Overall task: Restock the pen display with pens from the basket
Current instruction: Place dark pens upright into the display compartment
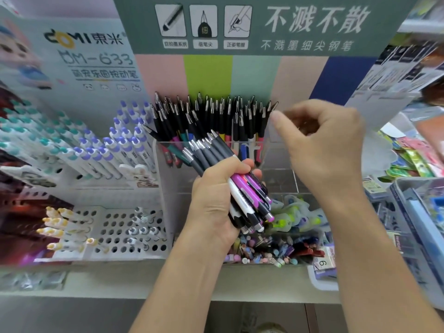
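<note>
My left hand (pixel 216 200) grips a bundle of pens (pixel 240 186) with dark grips and purple and white barrels, tips pointing up and left. It is in front of the clear acrylic pen display (pixel 278 162). Many black-tipped pens (pixel 211 116) stand tip-up in the display's back left and middle compartments. My right hand (pixel 324 145) is raised at the right end of that row, thumb out and fingers loosely curled, with nothing visibly between them. A leaning pen tip (pixel 274 105) sits just above the thumb. The basket (pixel 422 207) lies at the right edge.
White perforated racks (pixel 125 227) on the left hold purple-capped, teal-capped and yellow-capped pens. The display's lower front bins (pixel 288 246) hold small mixed stationery. A green sign (pixel 252 25) tops the display. Packaged goods (pixel 413 159) are piled at the right. The shelf edge (pixel 96 282) runs below.
</note>
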Tool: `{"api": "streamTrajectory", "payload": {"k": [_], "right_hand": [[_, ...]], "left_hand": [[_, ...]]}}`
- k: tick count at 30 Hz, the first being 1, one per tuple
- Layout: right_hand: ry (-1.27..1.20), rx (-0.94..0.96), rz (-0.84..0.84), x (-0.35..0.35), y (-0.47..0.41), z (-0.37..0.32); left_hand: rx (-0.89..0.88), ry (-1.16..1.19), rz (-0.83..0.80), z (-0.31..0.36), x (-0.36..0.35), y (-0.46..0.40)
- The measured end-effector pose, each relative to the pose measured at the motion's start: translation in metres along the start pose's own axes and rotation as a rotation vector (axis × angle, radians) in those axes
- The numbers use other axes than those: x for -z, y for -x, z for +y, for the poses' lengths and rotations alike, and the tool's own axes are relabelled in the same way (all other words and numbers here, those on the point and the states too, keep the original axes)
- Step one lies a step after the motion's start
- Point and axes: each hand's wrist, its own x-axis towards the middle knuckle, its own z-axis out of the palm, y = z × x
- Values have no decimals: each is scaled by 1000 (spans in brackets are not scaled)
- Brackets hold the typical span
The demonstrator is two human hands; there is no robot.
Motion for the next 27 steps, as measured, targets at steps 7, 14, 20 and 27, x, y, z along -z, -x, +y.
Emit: {"api": "streamTrajectory", "payload": {"k": [7,14,20,27], "right_hand": [[-308,-371,-488,-15,26,-13],[-219,-294,-625,-29,34,-18],[65,-192,-608,-47,34,-37],[-407,-535,-478,-59,30,-42]], "left_hand": [[72,-230,-60,-7,18,-1],[83,-246,-22,-3,43,4],[115,-198,-35,1,57,10],[75,-15,-97,15,56,15]]}}
